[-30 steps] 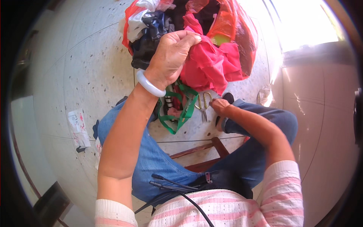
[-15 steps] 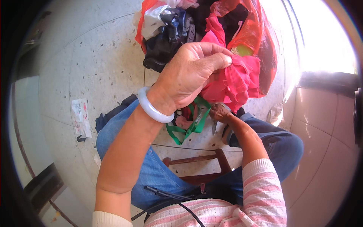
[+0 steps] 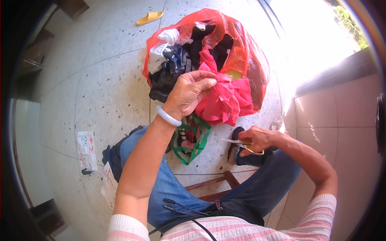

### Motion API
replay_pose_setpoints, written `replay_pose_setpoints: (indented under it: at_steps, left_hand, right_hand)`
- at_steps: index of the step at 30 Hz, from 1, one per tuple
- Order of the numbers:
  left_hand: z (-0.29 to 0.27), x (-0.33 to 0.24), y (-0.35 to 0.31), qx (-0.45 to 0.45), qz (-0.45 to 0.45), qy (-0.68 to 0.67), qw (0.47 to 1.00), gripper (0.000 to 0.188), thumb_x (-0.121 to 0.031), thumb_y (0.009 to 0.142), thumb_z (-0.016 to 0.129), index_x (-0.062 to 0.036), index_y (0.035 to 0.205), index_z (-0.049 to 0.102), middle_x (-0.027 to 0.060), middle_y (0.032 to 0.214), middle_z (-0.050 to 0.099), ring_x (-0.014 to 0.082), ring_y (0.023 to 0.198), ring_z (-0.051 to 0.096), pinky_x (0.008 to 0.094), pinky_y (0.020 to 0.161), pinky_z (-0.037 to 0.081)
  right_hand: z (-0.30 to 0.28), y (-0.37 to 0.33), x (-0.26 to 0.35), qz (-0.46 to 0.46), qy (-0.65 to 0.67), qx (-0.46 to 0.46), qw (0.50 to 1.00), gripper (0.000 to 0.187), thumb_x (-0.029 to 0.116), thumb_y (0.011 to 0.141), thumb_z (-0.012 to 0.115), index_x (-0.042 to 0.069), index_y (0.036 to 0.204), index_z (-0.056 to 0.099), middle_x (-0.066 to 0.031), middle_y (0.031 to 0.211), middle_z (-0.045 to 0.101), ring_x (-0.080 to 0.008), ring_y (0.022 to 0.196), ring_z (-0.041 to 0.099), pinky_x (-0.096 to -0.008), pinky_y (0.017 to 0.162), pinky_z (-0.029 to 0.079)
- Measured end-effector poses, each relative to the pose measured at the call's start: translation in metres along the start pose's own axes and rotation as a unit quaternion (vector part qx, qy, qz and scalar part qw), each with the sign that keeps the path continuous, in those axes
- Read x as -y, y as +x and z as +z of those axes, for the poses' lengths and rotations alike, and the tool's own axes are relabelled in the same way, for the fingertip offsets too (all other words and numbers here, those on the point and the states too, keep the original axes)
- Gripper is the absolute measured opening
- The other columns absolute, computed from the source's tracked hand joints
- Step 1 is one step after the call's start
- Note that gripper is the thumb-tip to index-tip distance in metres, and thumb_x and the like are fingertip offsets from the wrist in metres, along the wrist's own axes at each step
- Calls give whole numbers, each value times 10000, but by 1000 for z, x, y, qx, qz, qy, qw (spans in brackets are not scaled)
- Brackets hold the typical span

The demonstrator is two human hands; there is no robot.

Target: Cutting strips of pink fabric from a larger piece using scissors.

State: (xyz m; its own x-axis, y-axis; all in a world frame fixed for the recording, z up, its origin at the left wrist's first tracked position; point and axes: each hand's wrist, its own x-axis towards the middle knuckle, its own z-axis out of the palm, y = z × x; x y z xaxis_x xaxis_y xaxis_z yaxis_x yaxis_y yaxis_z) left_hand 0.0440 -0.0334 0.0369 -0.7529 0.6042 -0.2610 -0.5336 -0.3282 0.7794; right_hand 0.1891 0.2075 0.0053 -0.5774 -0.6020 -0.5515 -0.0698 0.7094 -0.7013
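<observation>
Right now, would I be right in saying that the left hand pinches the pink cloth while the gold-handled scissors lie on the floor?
Not quite: the head view shows the gold-handled scissors in the right hand, not lying on the floor. The left hand does pinch the pink cloth.

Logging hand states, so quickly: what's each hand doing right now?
Left hand: closed, pinching the pink cloth.
Right hand: closed, holding the scissors, blades pointing left.

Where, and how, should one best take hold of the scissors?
The scissors are probably best taken by the golden handle loops, from the right: the blades point left, toward the green-strapped bag. The right hand holds them at the loop end.
</observation>
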Motion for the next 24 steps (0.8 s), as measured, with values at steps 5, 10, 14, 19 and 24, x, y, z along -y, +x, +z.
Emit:
replay_pose_setpoints:
  at_steps: [5, 10, 14, 19, 24]
  left_hand:
    - [9, 3, -2, 7, 2, 3, 1000, 185, -43, 852, 658, -15, 1032, 626, 67, 947, 666, 142, 862, 644, 298, 801, 540]
    - [23, 8, 3, 1, 6, -6, 1000, 163, -40, 854, 655, -24, 1016, 638, 66, 955, 667, 144, 870, 641, 310, 810, 536]
    - [28, 17, 7, 6, 15, -45, 999, 137, -20, 861, 638, -21, 998, 644, 70, 956, 668, 155, 891, 639, 313, 825, 531]
    - [37, 21, 11, 6, 22, -76, 997, 130, 11, 864, 618, -8, 991, 643, 85, 964, 666, 175, 907, 637, 325, 851, 527]
    - [38, 24, 14, 12, 33, -83, 996, 119, 20, 858, 619, -10, 970, 647, 89, 963, 669, 174, 906, 638, 326, 851, 527]
  right_hand:
    - [7, -31, 64, -59, 274, -312, 908, 418, 404, 836, 679, 34, 943, 518, -92, 729, 508, -194, 671, 501, -330, 628, 429]
    - [-14, 3, 76, 62, 68, -553, 828, 470, 366, 815, 704, -10, 1009, 499, -182, 886, 545, -309, 813, 556, -415, 711, 450]
    - [-14, 20, 65, 98, -1, -593, 799, 506, 370, 792, 714, -23, 1019, 491, -213, 931, 516, -372, 849, 548, -472, 716, 442]
    - [-18, 21, 62, 121, -6, -581, 805, 522, 388, 770, 724, -13, 1003, 482, -211, 920, 511, -374, 856, 549, -472, 713, 443]
    - [-20, 23, 57, 113, -13, -585, 803, 545, 404, 760, 731, -23, 985, 476, -214, 894, 533, -370, 852, 552, -464, 737, 437]
